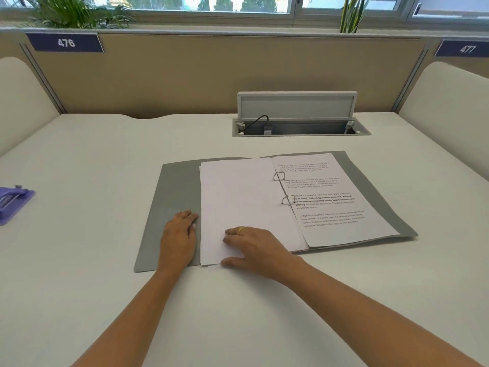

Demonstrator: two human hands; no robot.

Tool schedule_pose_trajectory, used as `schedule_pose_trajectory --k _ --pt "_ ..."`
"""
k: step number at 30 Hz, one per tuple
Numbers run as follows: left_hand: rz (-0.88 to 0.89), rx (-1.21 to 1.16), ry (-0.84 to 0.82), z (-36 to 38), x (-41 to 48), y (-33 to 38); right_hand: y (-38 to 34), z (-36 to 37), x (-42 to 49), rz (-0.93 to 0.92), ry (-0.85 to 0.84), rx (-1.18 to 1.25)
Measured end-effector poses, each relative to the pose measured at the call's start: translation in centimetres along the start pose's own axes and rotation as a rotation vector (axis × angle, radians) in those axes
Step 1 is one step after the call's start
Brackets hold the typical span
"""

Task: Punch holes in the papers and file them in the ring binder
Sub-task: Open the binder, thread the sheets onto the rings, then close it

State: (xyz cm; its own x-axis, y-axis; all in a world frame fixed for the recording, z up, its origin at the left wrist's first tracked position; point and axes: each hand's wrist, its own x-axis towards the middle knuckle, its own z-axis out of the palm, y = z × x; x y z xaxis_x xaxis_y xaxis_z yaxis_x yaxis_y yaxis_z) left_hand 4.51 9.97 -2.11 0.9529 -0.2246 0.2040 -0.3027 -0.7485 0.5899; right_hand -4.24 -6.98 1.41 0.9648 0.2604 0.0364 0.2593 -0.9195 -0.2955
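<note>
A grey ring binder point(174, 186) lies open on the white desk. Two metal rings point(280, 176) stand at its spine. A stack of blank-side-up papers point(238, 197) lies on the left of the rings, and a printed sheet point(341, 207) lies on the right. My left hand point(180, 239) rests flat on the binder's left cover, with its fingertips at the left edge of the blank stack. My right hand point(254, 247) lies on the lower part of the blank stack, with fingers spread and the thumb at the bottom edge. A purple hole punch point(13, 205) sits at the far left.
An open cable hatch point(299, 128) with a raised lid and a plugged cable is set into the desk behind the binder. A beige partition point(185, 75) closes the back, and cream side panels stand left and right.
</note>
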Motion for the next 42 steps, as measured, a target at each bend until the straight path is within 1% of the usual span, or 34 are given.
schedule_pose_trajectory --k 4,15,22,30,32,33,35,38,40,42 --pt "0.001 0.01 0.008 0.1 0.0 -0.1 0.2 0.5 -0.2 -0.038 0.031 -0.031" --pt "-0.004 0.017 0.013 0.0 -0.1 0.1 0.2 0.4 0.2 -0.108 0.011 -0.151" --pt "-0.008 0.022 0.007 0.0 -0.1 0.2 -1.0 1.6 0.8 -0.076 0.085 -0.238" --pt "-0.019 0.01 0.015 0.0 -0.1 0.2 -1.9 0.8 0.8 -0.102 0.138 -0.231" --pt "-0.018 0.006 0.017 0.0 -0.1 0.2 -2.1 0.6 0.5 -0.105 0.194 -0.257" --pt "-0.017 0.007 0.017 0.0 -0.1 0.2 -2.3 0.6 0.4 -0.083 0.248 -0.26" --pt "-0.012 0.009 0.017 0.0 -0.1 0.1 -2.8 0.8 0.4 0.025 0.301 -0.109" --pt "-0.015 0.009 0.019 0.1 -0.1 0.1 -2.8 0.3 0.7 0.317 0.285 0.213" --pt "-0.026 0.003 0.013 0.2 -0.1 0.1 -2.4 -0.7 0.9 0.468 0.335 0.489" --pt "-0.039 -0.002 0.005 0.2 -0.2 0.1 -1.5 -2.4 1.0 0.555 0.4 0.783"
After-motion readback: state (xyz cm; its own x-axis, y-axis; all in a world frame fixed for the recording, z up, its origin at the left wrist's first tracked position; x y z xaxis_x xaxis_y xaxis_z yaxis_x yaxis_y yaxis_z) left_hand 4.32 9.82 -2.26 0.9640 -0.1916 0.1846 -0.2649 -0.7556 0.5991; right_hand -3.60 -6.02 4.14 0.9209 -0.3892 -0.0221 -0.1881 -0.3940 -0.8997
